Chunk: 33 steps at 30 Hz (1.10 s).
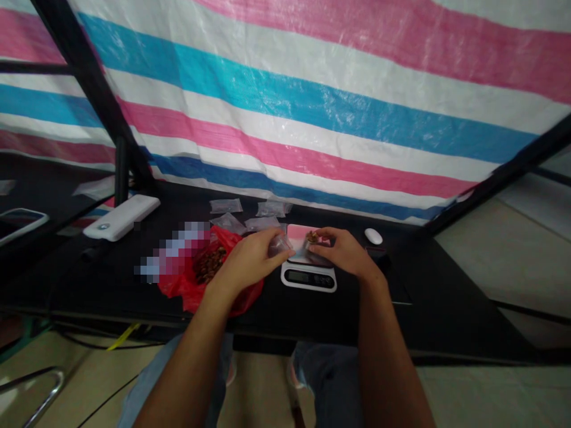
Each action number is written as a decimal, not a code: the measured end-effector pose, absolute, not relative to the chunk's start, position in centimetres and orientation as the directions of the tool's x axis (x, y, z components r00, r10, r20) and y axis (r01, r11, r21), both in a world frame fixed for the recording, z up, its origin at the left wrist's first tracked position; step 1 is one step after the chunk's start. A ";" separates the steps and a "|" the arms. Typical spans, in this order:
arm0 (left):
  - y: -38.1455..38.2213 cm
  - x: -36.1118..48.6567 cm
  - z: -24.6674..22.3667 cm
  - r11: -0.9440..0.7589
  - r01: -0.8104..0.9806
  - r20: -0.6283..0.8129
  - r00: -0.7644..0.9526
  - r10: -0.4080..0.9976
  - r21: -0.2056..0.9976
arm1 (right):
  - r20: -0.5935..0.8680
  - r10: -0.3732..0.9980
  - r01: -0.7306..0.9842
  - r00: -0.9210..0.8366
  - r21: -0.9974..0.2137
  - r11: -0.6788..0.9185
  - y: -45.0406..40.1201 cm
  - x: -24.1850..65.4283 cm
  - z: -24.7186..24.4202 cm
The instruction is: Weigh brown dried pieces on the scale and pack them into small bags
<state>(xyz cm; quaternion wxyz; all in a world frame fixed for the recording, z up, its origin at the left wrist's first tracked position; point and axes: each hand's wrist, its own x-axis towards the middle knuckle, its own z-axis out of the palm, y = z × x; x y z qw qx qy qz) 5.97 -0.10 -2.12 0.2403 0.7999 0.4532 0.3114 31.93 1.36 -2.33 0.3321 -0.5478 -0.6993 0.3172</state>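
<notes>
Clear plastic bag (280, 245) sits pinched in the left hand (247, 261); the right hand (341, 252) pinches brown pieces (312, 238) above a digital scale (308, 276), near a red plastic bag (243, 303).

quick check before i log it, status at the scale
Left hand pinching small clear plastic bag at scale. Right hand pinching brown pieces over scale. Red bag off to the left, not blocking.

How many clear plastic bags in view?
5 clear plastic bags. Four lie on the black table: two at the back, two nearer, left of the digital scale. The fifth is in the left hand. More may be hidden behind the hands.
</notes>
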 end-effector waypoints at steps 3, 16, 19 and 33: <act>0.1 6.3 -2.4 -0.477 0.609 0.267 0.407 0.874 0.633 | 0.153 0.971 0.553 -0.185 -0.800 0.232 1.3 31.6 -2.1; 0.2 6.8 -2.8 -0.489 0.567 0.260 0.439 0.860 0.663 | 0.161 0.935 0.552 -0.316 -0.770 0.319 -0.1 29.4 0.1; 0.2 6.9 -2.8 -0.484 0.560 0.252 0.441 0.861 0.673 | 0.166 0.931 0.553 -0.326 -0.765 0.330 -0.3 28.9 0.4; 0.2 6.7 -2.9 -0.475 0.488 0.244 0.464 0.852 0.732 | 0.198 0.892 0.513 -0.407 -0.758 0.403 -0.7 28.1 0.5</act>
